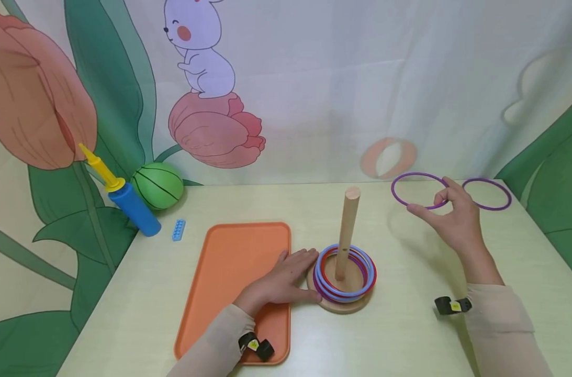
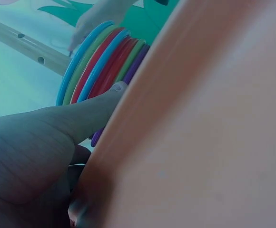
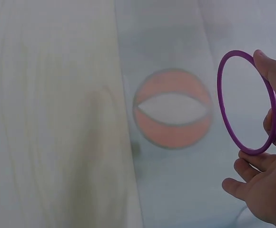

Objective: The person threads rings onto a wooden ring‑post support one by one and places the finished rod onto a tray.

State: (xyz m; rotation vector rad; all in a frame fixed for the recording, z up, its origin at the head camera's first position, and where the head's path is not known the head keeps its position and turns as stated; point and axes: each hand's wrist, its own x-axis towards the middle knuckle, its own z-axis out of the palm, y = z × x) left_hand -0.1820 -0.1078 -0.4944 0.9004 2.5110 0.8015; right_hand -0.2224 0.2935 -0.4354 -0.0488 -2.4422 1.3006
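My right hand [image 1: 460, 222] pinches a thin purple ring [image 1: 415, 174] above the far right of the table. In the right wrist view, thumb and fingers grip the purple ring [image 3: 219, 85] by its edge. A wooden peg [image 1: 348, 225] rises from a round base [image 1: 343, 309], with blue, red, purple and green stacking rings [image 2: 102, 59] piled around it. My left hand [image 1: 283, 277] lies beside that pile with extended fingers; its thumb touches the rings' side in the left wrist view. Another purple ring [image 1: 497, 209] lies behind the right hand.
An orange tray [image 1: 248, 241] lies under the left forearm, left of the peg. Farther left are a blue brick [image 1: 178, 230], a blue-and-yellow hand pump [image 1: 135, 209] and a green ball [image 1: 158, 186]. A printed curtain [image 1: 314, 104] hangs behind the table.
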